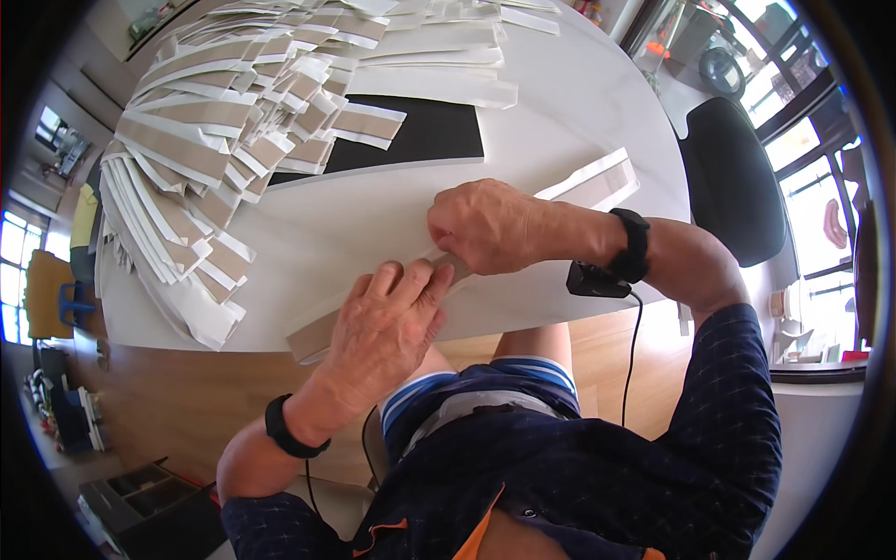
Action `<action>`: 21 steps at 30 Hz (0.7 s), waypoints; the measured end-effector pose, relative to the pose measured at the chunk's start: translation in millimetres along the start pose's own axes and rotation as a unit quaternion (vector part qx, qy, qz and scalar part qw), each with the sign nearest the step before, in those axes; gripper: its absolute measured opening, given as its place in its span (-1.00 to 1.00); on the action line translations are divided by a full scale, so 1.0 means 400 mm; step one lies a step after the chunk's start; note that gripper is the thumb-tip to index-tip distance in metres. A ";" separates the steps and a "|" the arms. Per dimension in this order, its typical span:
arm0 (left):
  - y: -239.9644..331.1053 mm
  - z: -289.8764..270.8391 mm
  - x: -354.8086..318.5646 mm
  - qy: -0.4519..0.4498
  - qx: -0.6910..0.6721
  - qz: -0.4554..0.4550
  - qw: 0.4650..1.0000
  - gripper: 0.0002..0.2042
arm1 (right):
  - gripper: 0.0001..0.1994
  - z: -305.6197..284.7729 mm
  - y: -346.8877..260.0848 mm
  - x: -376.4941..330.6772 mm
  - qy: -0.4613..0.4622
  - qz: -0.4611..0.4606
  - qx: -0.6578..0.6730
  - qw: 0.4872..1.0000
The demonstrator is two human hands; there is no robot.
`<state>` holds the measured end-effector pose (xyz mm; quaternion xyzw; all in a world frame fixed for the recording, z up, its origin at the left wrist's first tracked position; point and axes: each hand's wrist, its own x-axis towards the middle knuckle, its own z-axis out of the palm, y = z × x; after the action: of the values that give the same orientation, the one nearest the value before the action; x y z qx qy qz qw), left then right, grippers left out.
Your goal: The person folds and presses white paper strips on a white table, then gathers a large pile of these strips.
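We see a white-and-tan strip (595,184) slanting across the near part of the desk (579,103), its left end at the near edge, its other end towards the right edge. Its middle is hidden under both hands. The left hand's (373,317) fingers lie bent and close together on it, thumb beside them; we cannot tell whether they grip or merely press. The right hand (485,224) is curled into a fist over the strip, and we cannot see what, if anything, is inside. A heap of similar strips (201,154) spreads along the left and far edges, cut off at the top, partly covering a black board (439,131). The right forearm overlaps a small black box (597,281). We cannot make out any writing on the strips.
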<state>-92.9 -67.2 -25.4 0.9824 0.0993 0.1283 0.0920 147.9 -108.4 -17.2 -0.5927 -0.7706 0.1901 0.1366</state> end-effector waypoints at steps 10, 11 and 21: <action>0.003 -0.011 -0.005 0.005 0.003 0.007 1.000 -0.47 | -0.92 0.003 -0.012 0.031 -0.022 -0.070 -0.009 0.997; 0.007 -0.012 -0.010 0.004 -0.006 0.001 1.000 -0.46 | -0.91 0.005 -0.013 0.031 -0.010 -0.057 -0.001 0.998; 0.011 -0.017 -0.027 0.005 -0.004 -0.005 1.000 -0.47 | -0.94 0.007 0.011 0.048 0.144 0.001 0.010 0.989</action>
<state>-104.3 -72.9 -20.4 0.9809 0.1038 0.1336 0.0961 145.7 -89.4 -21.9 -0.6137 -0.7400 0.1105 0.2522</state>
